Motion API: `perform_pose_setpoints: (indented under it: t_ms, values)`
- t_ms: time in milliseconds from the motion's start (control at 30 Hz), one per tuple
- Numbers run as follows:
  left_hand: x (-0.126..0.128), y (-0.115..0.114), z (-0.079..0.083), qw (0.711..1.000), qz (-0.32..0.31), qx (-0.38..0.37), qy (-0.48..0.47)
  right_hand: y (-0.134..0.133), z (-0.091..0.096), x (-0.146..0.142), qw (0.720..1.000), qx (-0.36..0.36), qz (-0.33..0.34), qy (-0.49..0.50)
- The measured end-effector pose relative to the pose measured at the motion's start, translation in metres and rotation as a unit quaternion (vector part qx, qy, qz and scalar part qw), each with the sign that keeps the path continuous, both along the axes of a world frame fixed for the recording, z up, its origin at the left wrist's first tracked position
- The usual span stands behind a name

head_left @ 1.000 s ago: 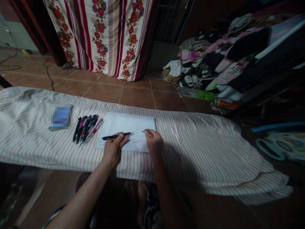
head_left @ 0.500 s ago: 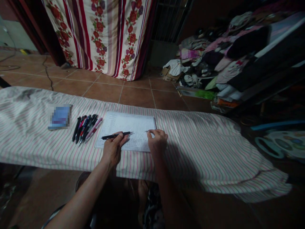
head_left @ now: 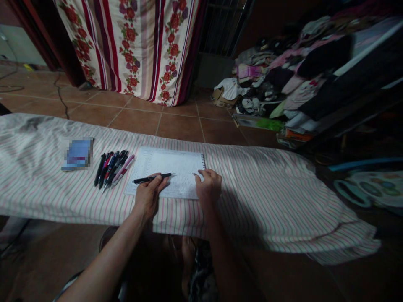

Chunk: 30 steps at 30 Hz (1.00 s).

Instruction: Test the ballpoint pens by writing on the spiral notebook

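My left hand (head_left: 151,191) is closed on a black pen (head_left: 151,178), held sideways with its thin tip pointing right. Over the right side of the spiral notebook (head_left: 170,161), my right hand (head_left: 208,184) pinches a small silvery piece (head_left: 194,174); most of it is hidden by the fingers, so its kind is unclear. A gap separates this piece from the pen's tip. Beneath both hands the notebook lies open, its page covered in faint writing. To its left, several pens (head_left: 113,167), mostly dark with a pink one, lie side by side.
A striped cloth (head_left: 267,188) covers the long surface under the notebook. Left of the pens lies a blurred blue packet (head_left: 77,153). Beyond are a tiled floor (head_left: 179,123), a floral curtain (head_left: 147,50) and a heap of clothes (head_left: 283,71).
My right fingers have curled slightly, so less of the small piece shows. The left hand keeps its hold on the pen. The whole view has shifted a little.
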<state>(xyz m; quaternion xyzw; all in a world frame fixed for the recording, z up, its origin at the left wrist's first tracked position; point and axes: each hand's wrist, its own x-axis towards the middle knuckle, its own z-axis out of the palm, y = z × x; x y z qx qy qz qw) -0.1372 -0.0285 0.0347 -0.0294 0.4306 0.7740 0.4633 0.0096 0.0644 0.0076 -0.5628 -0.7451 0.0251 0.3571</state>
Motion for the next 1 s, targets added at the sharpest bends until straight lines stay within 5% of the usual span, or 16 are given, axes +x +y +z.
perform_pose_setpoints:
  t_ms: [767,1000]
  values:
    - [0.002,-0.001,0.005,1.000,-0.003,-0.008,0.013,0.013,-0.020,0.004,0.995,-0.014,0.094,-0.014]
    - [0.001,-0.001,0.002,1.000,-0.001,0.004,0.013,0.007,-0.004,-0.003,0.994,0.022,0.098,0.031]
